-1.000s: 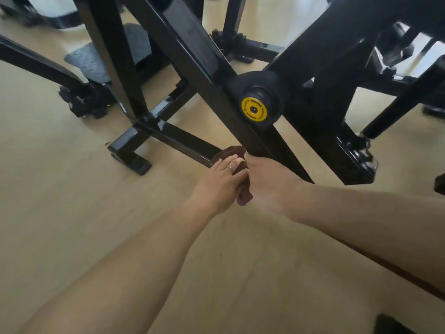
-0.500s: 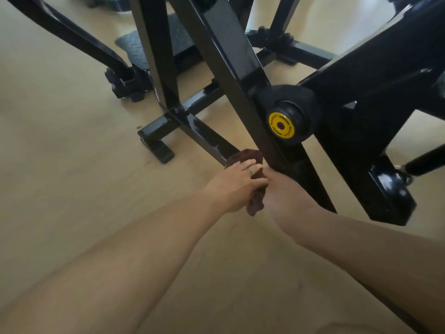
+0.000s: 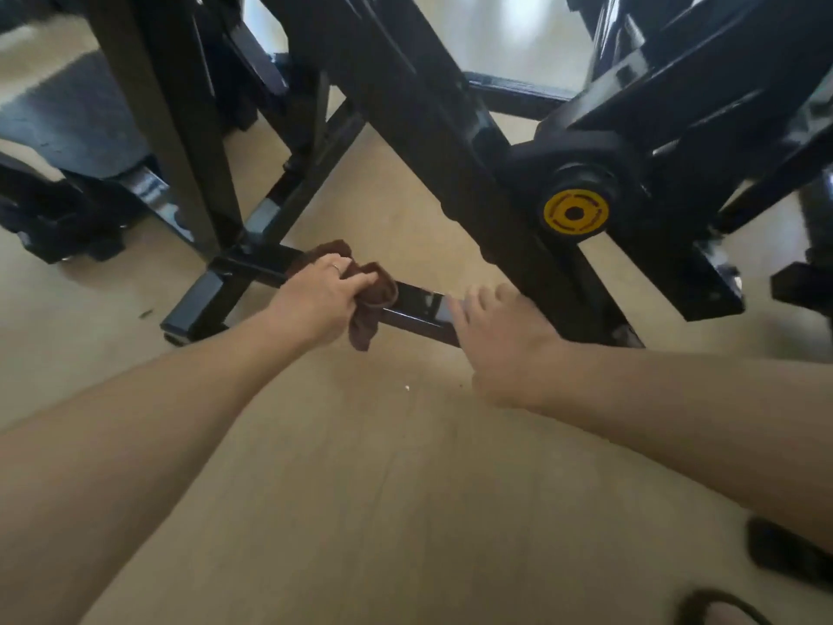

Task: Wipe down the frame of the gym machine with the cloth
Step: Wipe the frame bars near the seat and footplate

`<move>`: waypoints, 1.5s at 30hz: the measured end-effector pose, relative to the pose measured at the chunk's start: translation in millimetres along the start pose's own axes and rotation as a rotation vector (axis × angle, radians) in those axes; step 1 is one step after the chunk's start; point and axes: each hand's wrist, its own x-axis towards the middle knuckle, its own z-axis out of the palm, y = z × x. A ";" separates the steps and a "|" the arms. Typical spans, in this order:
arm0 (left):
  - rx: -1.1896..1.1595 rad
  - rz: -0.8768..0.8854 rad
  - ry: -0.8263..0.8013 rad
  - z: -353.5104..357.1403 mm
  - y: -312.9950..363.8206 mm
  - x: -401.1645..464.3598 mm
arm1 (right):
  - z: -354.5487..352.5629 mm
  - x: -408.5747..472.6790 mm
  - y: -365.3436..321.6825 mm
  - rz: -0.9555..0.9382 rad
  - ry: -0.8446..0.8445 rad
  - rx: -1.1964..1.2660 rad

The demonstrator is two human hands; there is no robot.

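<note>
The left hand (image 3: 315, 300) grips the brown cloth (image 3: 367, 295), fingers curled over it, pressing it onto the low black bar (image 3: 417, 309) of the frame. The right hand (image 3: 500, 340) rests on that bar beside the cloth, fingers loosely extended, holding nothing. Best to keep firm, even pressure and slide along the bar's full length.

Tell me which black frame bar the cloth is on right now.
The low bar along the floor: the left hand holds the brown cloth on it. The steep bars only cross above.
</note>
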 end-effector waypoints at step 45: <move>-0.051 0.487 0.182 30.6 26.8 4.8 | 17.1 36.7 -47.6 0.563 -0.045 0.698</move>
